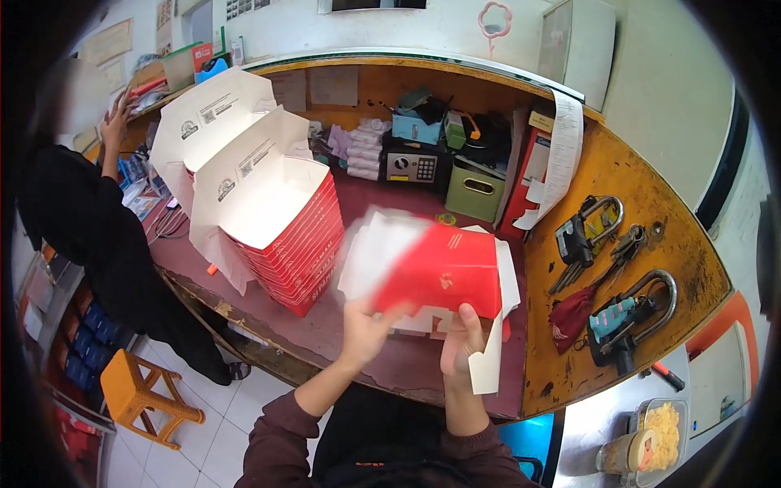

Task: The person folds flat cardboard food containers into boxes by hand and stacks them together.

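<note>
A red and white cardboard box blank (455, 264) lies across the desk in front of me, its left part blurred by motion. My left hand (368, 329) is at its lower left edge, with the fingers smeared. My right hand (462, 346) grips the lower right edge, thumb on the red face, beside a white flap that hangs down. More white cardboard shows under the red piece. To the left stands a tall nested stack of red boxes (297, 244) with white insides and raised, printed lids.
Padlocks (626, 317) and keys (626, 244) lie on the wooden side top at right. A safe (411, 168) and a green bin (474, 191) stand at the back. Another person (98, 220) stands at left near an orange stool (146, 394). A food container (663, 435) is at lower right.
</note>
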`<state>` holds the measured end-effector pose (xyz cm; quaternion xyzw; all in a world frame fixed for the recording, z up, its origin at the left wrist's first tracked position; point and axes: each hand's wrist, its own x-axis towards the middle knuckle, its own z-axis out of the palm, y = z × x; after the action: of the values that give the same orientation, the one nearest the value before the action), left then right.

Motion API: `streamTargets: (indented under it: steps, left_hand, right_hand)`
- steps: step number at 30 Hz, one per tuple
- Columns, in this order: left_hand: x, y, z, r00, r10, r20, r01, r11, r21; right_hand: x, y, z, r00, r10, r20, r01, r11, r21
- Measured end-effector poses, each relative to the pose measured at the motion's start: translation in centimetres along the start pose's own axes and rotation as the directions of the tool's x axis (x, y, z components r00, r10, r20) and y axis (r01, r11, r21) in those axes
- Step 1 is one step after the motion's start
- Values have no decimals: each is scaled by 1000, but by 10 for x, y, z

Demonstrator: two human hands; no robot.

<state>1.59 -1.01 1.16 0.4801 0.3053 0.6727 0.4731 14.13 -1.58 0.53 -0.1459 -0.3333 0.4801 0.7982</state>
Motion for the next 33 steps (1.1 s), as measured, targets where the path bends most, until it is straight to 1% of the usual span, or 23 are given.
streamTargets:
  steps: [2,3,6,8,9,10,11,12,14,15,16,17,18,19,20,21,23,24,25,26,29,31,33]
  left_hand:
    - [-6,1,4,988,-114,-103,123,989,86]
    - [-5,-2,12,983,-46,-179,44,999,-17]
    - [-2,-3,4,980,-165,-112,164,986,-17]
    - [-3,9,-14,962,-273,-21,273,955,111]
    - [-6,22,-22,997,9,73,-49,812,582]
    - [-9,38,-25,937,204,285,-344,381,858]
    - [-9,56,-24,929,276,246,-318,258,912]
    - [-2,57,-23,932,275,235,-306,254,918]
    - [13,55,-20,841,468,270,-480,419,770]
    - [22,44,-32,871,403,280,-470,519,714]
    - [31,32,-44,897,335,289,-441,615,654]
    - [40,21,-57,917,267,296,-395,702,593]
    - [39,26,-60,981,66,182,-134,910,393]
    - [37,31,-64,989,-138,58,131,984,119]
    - [35,49,-62,965,-253,-65,242,961,-136]
    - [28,58,-65,983,-169,-68,156,974,-166]
    - [19,75,-84,994,-82,-78,65,978,-201]
    - [16,87,-102,980,198,-28,-181,940,288]
    - [15,97,-120,902,406,148,-391,618,682]
    - [18,103,-136,823,525,218,-373,208,904]
    - [26,98,-171,862,488,139,-247,164,955]
    - [35,93,-191,869,417,265,-261,-69,963]
    - [44,92,-200,825,459,330,-339,-64,939]
  right_hand:
    - [-12,6,15,1000,-10,3,10,999,-43]
    - [-20,13,22,998,67,-20,-66,995,71]
    - [-19,22,24,994,101,-35,-92,974,208]
    - [-5,14,17,996,50,-80,-54,997,-57]
    - [4,11,13,999,33,-14,-35,995,-96]
    - [10,-1,19,995,-4,101,38,940,-339]
    - [18,5,10,964,-80,254,206,828,-521]
    - [26,16,-3,902,-115,416,381,664,-643]
    - [21,2,20,849,135,512,231,775,-588]
    - [19,-5,31,798,257,545,139,802,-580]
    - [24,-14,52,716,313,624,388,565,-729]
    - [29,-22,73,623,364,692,635,282,-719]
    - [22,-30,95,677,408,612,599,177,-781]
    - [22,-28,102,604,443,663,733,19,-680]
    - [23,-25,108,531,487,693,830,-134,-542]
    - [26,-20,115,523,490,697,834,-127,-537]
    - [40,-11,135,271,486,831,956,-38,-289]
    - [47,-10,151,219,502,837,953,74,-294]
    - [54,-5,165,152,490,858,956,146,-253]
    - [61,1,179,89,469,878,954,215,-211]
    - [70,21,221,21,508,861,896,373,-242]
    - [77,44,238,-1,586,811,892,367,-264]
    - [90,68,246,-16,691,722,873,362,-327]
